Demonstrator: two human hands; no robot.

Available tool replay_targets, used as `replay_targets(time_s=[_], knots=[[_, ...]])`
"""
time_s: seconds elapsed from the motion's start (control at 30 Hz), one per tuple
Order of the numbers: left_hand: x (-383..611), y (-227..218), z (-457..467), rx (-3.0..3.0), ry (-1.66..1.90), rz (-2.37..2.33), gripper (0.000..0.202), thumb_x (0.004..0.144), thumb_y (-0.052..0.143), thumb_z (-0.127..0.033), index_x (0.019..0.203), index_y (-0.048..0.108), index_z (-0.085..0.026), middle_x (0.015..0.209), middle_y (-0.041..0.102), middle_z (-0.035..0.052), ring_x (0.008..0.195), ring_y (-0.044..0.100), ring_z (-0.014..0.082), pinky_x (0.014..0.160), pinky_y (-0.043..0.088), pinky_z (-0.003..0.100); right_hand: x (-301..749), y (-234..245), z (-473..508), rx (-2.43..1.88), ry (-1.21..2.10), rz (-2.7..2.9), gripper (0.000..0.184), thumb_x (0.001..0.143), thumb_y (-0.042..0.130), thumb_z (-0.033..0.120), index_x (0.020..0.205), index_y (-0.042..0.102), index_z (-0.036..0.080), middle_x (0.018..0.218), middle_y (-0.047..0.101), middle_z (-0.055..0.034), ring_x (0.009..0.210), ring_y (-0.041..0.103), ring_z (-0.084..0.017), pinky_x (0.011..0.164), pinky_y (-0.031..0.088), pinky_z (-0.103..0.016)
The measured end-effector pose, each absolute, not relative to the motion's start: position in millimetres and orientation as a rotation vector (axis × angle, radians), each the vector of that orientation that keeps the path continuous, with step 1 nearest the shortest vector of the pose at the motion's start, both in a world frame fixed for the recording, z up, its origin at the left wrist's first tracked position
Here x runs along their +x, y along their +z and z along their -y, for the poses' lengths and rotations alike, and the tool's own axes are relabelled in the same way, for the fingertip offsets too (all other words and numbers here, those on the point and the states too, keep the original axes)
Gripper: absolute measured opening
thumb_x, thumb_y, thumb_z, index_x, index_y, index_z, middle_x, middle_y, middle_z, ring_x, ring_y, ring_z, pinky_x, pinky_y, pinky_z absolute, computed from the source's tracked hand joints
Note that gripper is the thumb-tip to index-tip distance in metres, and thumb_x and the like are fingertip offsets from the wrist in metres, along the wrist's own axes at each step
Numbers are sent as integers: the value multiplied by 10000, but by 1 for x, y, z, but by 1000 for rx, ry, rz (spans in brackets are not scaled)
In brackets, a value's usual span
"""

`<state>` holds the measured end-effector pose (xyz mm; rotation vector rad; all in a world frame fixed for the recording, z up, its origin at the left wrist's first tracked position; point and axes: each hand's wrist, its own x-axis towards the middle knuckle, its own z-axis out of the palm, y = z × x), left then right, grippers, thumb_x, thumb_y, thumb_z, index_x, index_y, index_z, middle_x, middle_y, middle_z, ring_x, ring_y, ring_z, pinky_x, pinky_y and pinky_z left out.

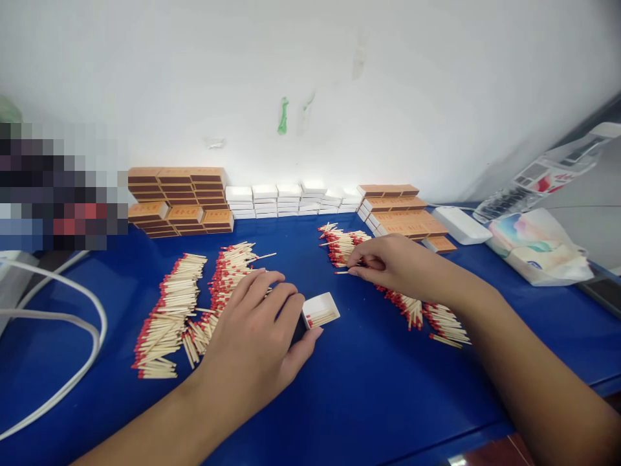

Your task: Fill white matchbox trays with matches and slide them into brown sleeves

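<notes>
A small white matchbox tray (328,301) lies on the blue table with a few red-tipped matches along its near side. My left hand (259,323) steadies this tray, index finger against its left wall and thumb at its near edge; the other fingers reach over a pile of matches (228,272). Between thumb and index finger, my right hand (388,262) pinches a single match (342,272), its red head pointing left. Right beside that hand is another match pile (342,246), partly covered by the fingers. More matches (445,323) lie beneath the right forearm.
A long match pile (169,310) lies at left. Along the wall stand stacked orange matchboxes (177,188), white trays (276,197) and more matchboxes (407,220). A white device (460,224), a tissue pack (538,246) and a plastic bottle (538,175) occupy the right; white cables (99,310) loop at left.
</notes>
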<state>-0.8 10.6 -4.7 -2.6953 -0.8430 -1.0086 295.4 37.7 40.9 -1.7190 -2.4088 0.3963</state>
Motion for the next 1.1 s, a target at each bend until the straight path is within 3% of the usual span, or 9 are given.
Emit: replay_targets(time_s=[0.33, 1.1], knots=[[0, -5, -11, -2698, -1008, 836, 182, 1031, 718, -301, 1080, 743, -127, 1042, 801, 110, 1109, 734, 356, 1061, 605, 582, 298, 41, -38, -1725, 356, 2399, 211, 985, 674, 341, 1030, 852, 238, 622, 605, 23, 541, 522, -157, 577, 344, -297], [0, -3, -10, -2699, -1009, 835, 159, 1023, 714, -283, 1056, 742, -130, 1020, 800, 113, 1084, 737, 346, 1040, 617, 559, 297, 43, -37, -1689, 434, 2413, 278, 1008, 676, 385, 1153, 868, 247, 641, 584, 29, 558, 490, -153, 588, 341, -299]])
